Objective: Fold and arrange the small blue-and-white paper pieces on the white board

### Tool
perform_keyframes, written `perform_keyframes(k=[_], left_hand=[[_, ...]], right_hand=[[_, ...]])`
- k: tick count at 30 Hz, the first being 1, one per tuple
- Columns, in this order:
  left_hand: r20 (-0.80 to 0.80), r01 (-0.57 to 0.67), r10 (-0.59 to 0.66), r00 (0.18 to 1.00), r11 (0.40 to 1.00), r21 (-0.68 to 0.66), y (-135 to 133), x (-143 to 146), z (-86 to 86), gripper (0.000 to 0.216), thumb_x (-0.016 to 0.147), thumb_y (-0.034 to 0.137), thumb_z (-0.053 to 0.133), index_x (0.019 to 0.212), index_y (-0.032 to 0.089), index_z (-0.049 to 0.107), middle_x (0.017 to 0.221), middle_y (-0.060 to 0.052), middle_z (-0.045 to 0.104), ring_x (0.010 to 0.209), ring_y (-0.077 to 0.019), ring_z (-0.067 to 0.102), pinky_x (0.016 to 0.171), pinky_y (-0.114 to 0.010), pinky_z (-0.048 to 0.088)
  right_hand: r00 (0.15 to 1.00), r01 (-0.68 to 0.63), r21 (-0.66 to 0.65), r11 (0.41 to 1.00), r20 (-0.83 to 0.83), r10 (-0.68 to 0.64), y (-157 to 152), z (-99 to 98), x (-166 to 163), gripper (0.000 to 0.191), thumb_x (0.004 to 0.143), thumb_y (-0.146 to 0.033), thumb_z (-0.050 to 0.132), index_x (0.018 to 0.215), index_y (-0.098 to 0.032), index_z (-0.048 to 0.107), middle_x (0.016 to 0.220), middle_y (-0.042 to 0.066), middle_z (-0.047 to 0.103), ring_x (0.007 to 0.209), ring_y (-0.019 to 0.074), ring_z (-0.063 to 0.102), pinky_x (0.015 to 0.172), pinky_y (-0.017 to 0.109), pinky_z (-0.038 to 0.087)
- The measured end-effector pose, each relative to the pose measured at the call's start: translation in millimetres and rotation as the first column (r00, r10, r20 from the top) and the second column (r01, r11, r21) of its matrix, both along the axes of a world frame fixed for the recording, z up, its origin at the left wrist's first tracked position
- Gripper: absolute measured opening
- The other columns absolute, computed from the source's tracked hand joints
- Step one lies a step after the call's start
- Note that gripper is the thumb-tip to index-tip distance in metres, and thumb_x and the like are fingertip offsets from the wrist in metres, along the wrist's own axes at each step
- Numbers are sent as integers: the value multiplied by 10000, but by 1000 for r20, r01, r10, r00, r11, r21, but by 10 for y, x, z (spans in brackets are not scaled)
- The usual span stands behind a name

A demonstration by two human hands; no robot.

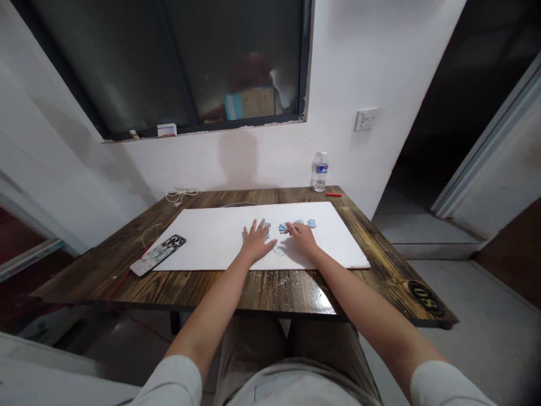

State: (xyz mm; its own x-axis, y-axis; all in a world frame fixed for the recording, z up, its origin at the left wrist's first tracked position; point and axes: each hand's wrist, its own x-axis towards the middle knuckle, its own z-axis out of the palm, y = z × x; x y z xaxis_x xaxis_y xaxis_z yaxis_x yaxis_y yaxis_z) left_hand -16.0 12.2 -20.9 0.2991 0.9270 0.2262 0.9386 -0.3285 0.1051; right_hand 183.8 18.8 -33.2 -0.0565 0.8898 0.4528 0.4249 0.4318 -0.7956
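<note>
On a white board (215, 239), my left hand (255, 241) lies palm down with fingers spread, partly covering a small blue-and-white patterned piece (267, 225). My right hand (302, 238) is to its right, thumb and fingers drawn together. Its fingertips are at the edge of another blue-and-white piece (282, 228); whether they grip it is too small to tell. Past the right hand lie more such pieces (311, 223), some half hidden behind its knuckles. Between my hands, a pale slip (279, 251) rests on the board.
The board lies on a dark wooden table (190, 290). A phone in a patterned case (158, 255) overlaps its left edge. Toward the wall are a white cable (181, 195), a water bottle (321, 172) and a red pen-like stick (333, 195). A round plate marked 08 (425, 297) is at the right corner.
</note>
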Motion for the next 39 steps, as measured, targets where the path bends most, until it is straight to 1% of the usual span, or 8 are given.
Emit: perform_keyframes(k=[4, 9, 14, 20, 22, 31, 36, 39], left_hand=[[40, -7, 6, 999, 1000, 9, 0, -1, 16, 523, 895, 527, 490, 1324, 230, 519, 1404, -127, 507, 1334, -322, 388, 1133, -541, 220], [49, 59, -60, 997, 998, 28, -25, -8, 37, 446, 904, 466, 514, 1287, 239, 542, 1398, -100, 514, 1330, -303, 393, 1117, -504, 267], [86, 51, -57, 995, 996, 67, -78, -44, 107, 302, 930, 301, 460, 1162, 191, 620, 1155, -101, 648, 1110, -251, 557, 964, -384, 433], [154, 284, -268, 951, 955, -92, -23, -348, 196, 341, 876, 331, 578, 1186, 207, 648, 1270, -81, 641, 1179, -233, 565, 1031, -348, 414], [192, 305, -279, 941, 945, -118, 19, -438, 204, 324, 868, 300, 589, 1170, 211, 666, 1255, -71, 657, 1169, -225, 580, 1026, -344, 422], [181, 244, -228, 957, 967, -71, 22, -390, 203, 318, 812, 166, 631, 1112, 246, 698, 1118, -51, 703, 1095, -221, 606, 992, -354, 448], [197, 176, -161, 967, 983, -59, 20, -385, 175, 423, 822, 183, 636, 1241, 237, 629, 1222, -72, 659, 1157, -232, 581, 1015, -362, 437], [226, 141, -122, 966, 988, -68, 12, -372, 171, 417, 817, 167, 627, 1230, 222, 637, 1247, -72, 657, 1151, -243, 595, 1007, -365, 446]], right_hand=[[1000, -2, 2, 1000, 11, 2, -9, 13, 0, 599, 909, -649, 365, 695, -200, 699, 750, 60, 699, 774, 212, 627, 736, 319, 420], [1000, 3, -6, 1000, 26, -3, -17, 28, -4, 591, 910, -639, 372, 688, -199, 699, 743, 61, 699, 776, 212, 628, 737, 316, 421], [1000, 4, -13, 1000, 30, -4, -8, 39, 10, 584, 913, -627, 377, 693, -199, 707, 737, 55, 692, 757, 206, 625, 731, 311, 416], [1000, 12, -11, 1000, 10, -11, 9, 42, 28, 562, 920, -601, 394, 699, -200, 720, 724, 48, 691, 746, 200, 622, 725, 303, 415], [1000, 8, -17, 1000, 10, -8, 13, 39, 31, 560, 921, -599, 395, 696, -203, 720, 714, 44, 688, 739, 198, 621, 712, 297, 413], [996, 64, 5, 998, 55, -64, 50, 15, 68, 508, 930, -547, 403, 731, -203, 718, 755, 57, 703, 774, 212, 616, 727, 311, 406], [982, 124, -14, 992, 143, -121, 64, 13, 95, 371, 919, -407, 466, 742, -203, 720, 806, 70, 714, 810, 225, 614, 741, 320, 400], [980, 132, -24, 991, 150, -127, 54, 21, 101, 347, 915, -376, 474, 740, -206, 722, 808, 75, 715, 807, 230, 616, 737, 322, 400]])
